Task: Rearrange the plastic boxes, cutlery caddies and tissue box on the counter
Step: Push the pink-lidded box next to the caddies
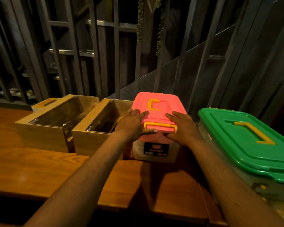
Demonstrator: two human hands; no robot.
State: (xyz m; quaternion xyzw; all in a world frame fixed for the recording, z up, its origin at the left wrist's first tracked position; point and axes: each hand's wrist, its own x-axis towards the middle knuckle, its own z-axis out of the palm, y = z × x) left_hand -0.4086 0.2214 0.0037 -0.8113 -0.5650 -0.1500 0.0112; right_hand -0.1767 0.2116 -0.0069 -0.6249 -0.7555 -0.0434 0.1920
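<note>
Both hands on the pink-lidded box [156, 128]

Left hand [132, 123] and right hand [181, 126] lie flat, fingers spread, gripping nothing; two plastic boxes including the green-lidded box [246, 145], two wooden caddies [56, 122] along the counter's [39, 169] back edge.

Both hands lie on the pink-lidded plastic box [156, 128], which stands on the wooden counter [39, 164]. The left hand [131, 123] rests on the lid's left near part, its thumb under the yellow front latch [160, 126]; the right hand [182, 126] rests on the lid's right near part. Beyond the fingertips, on the lid, lies a yellow carry handle [153, 104]. Just left of the left hand stands an open wooden cutlery caddy [95, 128], and a second wooden caddy [54, 122] stands further left, with a white tissue box [44, 103] behind it. To the right of the right hand sits a larger green-lidded plastic box [252, 145], apart from the pink-lidded one.
</note>
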